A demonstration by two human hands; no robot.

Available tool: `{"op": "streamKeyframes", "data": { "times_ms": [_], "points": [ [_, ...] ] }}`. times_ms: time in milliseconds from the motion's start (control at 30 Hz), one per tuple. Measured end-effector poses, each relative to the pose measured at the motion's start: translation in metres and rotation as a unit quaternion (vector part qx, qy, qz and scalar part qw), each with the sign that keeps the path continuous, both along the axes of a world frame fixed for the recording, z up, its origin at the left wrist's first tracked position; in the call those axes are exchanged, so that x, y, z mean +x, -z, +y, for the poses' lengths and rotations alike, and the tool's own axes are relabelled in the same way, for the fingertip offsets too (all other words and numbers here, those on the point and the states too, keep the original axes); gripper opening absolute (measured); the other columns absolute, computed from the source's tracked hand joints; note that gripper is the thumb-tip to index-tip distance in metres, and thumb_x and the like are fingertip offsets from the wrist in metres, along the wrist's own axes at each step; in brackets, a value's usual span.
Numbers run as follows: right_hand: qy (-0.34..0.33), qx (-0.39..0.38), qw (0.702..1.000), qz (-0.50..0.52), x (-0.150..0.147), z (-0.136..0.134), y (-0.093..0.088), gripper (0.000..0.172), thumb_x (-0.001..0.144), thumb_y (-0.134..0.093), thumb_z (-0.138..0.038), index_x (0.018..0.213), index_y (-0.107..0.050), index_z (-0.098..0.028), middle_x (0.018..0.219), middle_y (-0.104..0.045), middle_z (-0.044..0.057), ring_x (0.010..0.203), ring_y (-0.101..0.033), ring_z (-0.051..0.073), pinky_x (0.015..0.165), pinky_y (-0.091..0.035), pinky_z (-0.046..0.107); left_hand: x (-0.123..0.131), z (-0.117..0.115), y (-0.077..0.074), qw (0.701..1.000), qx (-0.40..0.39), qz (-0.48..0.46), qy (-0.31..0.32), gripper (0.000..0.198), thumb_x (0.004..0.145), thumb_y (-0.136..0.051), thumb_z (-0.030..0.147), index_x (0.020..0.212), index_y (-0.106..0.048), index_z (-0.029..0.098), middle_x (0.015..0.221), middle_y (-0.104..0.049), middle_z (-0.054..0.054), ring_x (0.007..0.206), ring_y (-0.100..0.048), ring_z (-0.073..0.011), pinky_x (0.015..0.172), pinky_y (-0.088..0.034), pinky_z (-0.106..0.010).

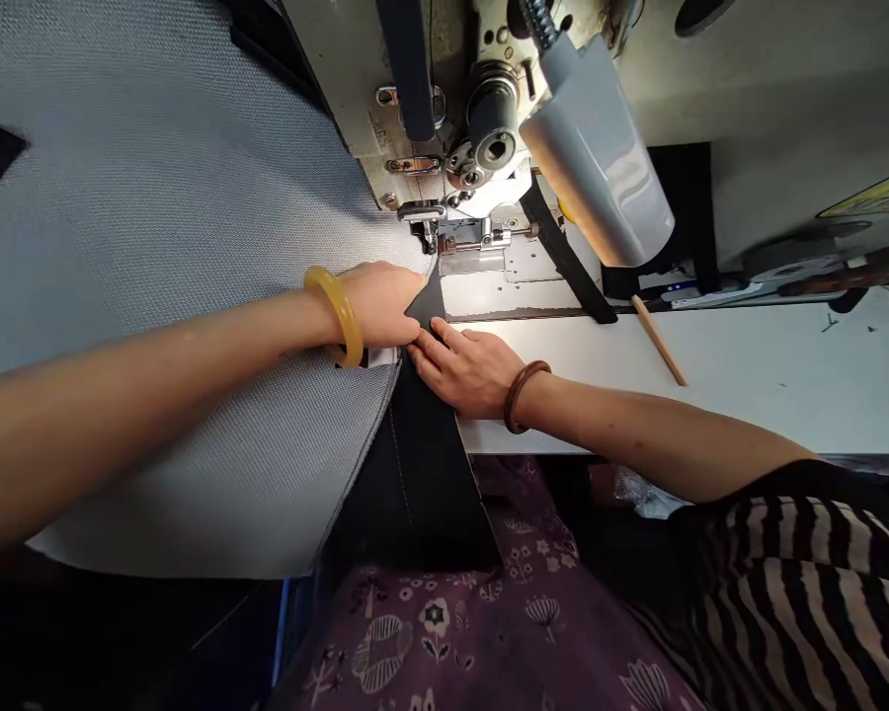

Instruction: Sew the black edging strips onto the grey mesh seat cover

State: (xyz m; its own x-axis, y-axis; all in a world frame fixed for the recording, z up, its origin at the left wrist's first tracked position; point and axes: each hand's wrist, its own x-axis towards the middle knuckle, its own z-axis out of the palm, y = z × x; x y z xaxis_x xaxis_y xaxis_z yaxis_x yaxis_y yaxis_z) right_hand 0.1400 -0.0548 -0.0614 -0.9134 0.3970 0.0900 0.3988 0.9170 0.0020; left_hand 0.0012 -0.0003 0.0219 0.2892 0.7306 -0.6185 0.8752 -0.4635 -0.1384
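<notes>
A large grey mesh fabric (155, 227) lies over the left of the sewing table, joined along its right edge to a black fabric strip (422, 464) that hangs down toward my lap. My left hand (377, 301), with a yellow bangle on the wrist, lies on the grey fabric and pinches the black strip's tip just in front of the presser foot (430, 232). My right hand (463, 370), with a brown bangle on the wrist, lies flat on the black strip with its fingers stretched out, touching the left hand's fingertips.
The sewing machine head (474, 118) stands behind the hands, with a grey lamp tube (600, 168) leaning right. A black strap (567, 262) and a wooden stick (659, 341) lie on the white table (785, 375). My purple flowered apron and striped sleeve fill the foreground.
</notes>
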Motion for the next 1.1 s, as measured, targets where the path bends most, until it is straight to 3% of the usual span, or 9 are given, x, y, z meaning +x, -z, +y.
{"op": "streamKeyframes", "data": {
  "times_ms": [100,333,567,733,833,900,967,1033,1100],
  "points": [
    [0.002,0.001,1.0,-0.01,0.002,0.002,-0.004,0.041,0.094,-0.032,-0.007,0.121,-0.06,0.002,0.12,-0.063,0.026,0.114,-0.062,0.035,0.075,-0.057,0.041,0.006,-0.001,-0.002,0.999,-0.011,-0.031,-0.026,0.024,0.073,-0.046,0.023,0.09,-0.062,0.015,0.083,-0.066,-0.008,0.068,-0.058,-0.0189,0.052,-0.032,-0.027],
    [0.004,0.011,1.0,-0.015,0.003,0.004,-0.003,0.04,0.094,-0.03,-0.008,0.113,-0.065,-0.002,0.111,-0.068,0.023,0.114,-0.061,0.035,0.075,-0.054,0.04,0.01,-0.003,0.008,0.997,-0.029,-0.04,-0.053,0.034,0.075,-0.046,0.025,0.104,-0.059,0.013,0.09,-0.067,-0.011,0.079,-0.062,-0.0243,0.058,-0.037,-0.029],
    [0.043,0.003,0.999,-0.016,0.004,0.011,-0.001,0.039,0.094,-0.031,-0.008,0.117,-0.063,-0.004,0.11,-0.067,0.022,0.116,-0.058,0.032,0.076,-0.048,0.037,0.012,0.002,0.004,0.996,-0.026,-0.056,-0.062,0.03,0.078,-0.044,0.02,0.099,-0.063,0.01,0.094,-0.068,-0.014,0.083,-0.064,-0.0239,0.06,-0.04,-0.029],
    [0.059,-0.005,0.998,-0.019,0.004,0.016,0.001,0.039,0.093,-0.032,-0.008,0.117,-0.063,-0.004,0.117,-0.064,0.022,0.118,-0.054,0.029,0.084,-0.047,0.038,0.018,0.003,0.006,0.997,0.008,-0.062,-0.049,0.03,0.083,-0.042,0.014,0.102,-0.064,0.007,0.099,-0.069,-0.018,0.089,-0.065,-0.026,0.069,-0.045,-0.032],
    [0.05,-0.042,0.997,-0.045,0.006,0.019,0.001,0.036,0.09,-0.039,-0.009,0.115,-0.063,-0.004,0.117,-0.063,0.022,0.115,-0.055,0.03,0.091,-0.046,0.042,0.021,-0.023,0.003,0.995,0.07,-0.066,0.004,0.035,0.086,-0.036,0.008,0.108,-0.064,0.005,0.103,-0.066,-0.02,0.094,-0.064,-0.0277,0.072,-0.047,-0.035],
    [0.032,-0.066,0.996,-0.051,0.009,0.02,0.0,0.036,0.085,-0.049,-0.015,0.116,-0.062,-0.003,0.122,-0.06,0.023,0.118,-0.053,0.032,0.096,-0.044,0.047,0.018,-0.059,-0.002,0.988,0.112,-0.087,0.056,0.045,0.09,-0.028,0.006,0.123,-0.058,0.005,0.109,-0.062,-0.021,0.101,-0.062,-0.0285,0.072,-0.049,-0.036],
    [-0.006,-0.074,0.996,-0.045,0.012,0.021,-0.002,0.044,0.079,-0.058,-0.021,0.119,-0.059,-0.003,0.132,-0.053,0.025,0.126,-0.047,0.037,0.099,-0.042,0.051,0.012,-0.099,-0.005,0.988,0.106,-0.077,0.087,0.049,0.094,-0.032,0.014,0.14,-0.046,0.005,0.1,-0.063,-0.02,0.089,-0.064,-0.0279,0.063,-0.05,-0.035],
    [-0.056,-0.074,0.995,-0.047,0.015,0.02,-0.005,0.051,0.076,-0.062,-0.023,0.122,-0.057,-0.002,0.134,-0.05,0.026,0.129,-0.043,0.04,0.096,-0.044,0.052,0.003,-0.13,-0.003,0.997,0.057,-0.023,0.054,0.059,0.092,-0.043,0.026,0.147,-0.037,0.004,0.094,-0.063,-0.018,0.075,-0.065,-0.0279,0.054,-0.049,-0.034],
    [-0.092,-0.069,0.992,-0.059,0.017,0.017,-0.007,0.049,0.078,-0.059,-0.022,0.122,-0.055,-0.002,0.127,-0.054,0.027,0.124,-0.047,0.039,0.089,-0.048,0.05,-0.005,-0.144,0.004,0.999,0.038,0.014,0.011,0.07,0.087,-0.049,0.026,0.151,-0.029,0.006,0.099,-0.062,-0.019,0.074,-0.065,-0.0283,0.05,-0.049,-0.033]
  ]
}}
